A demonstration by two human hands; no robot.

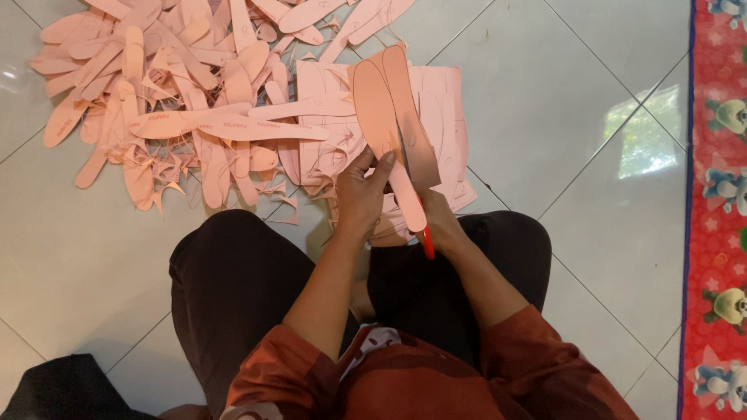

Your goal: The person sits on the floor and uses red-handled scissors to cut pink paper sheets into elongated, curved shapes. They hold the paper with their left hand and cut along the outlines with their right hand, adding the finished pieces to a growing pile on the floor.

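Seated, left hand is pinching the pink insole; right hand, clamped on red scissors, should be cutting steadily along the outline.

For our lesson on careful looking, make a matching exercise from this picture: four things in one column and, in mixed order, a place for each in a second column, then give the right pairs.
Things:
1. left hand
2. scissors' red handle
3. heap of cut pink insole shapes
4. red patterned mat

Places:
A. along the right edge of the view
B. by the right hand, above the lap
C. on the tiled floor, upper left
D. gripping the pink sheet being cut

Pairs: 1-D, 2-B, 3-C, 4-A
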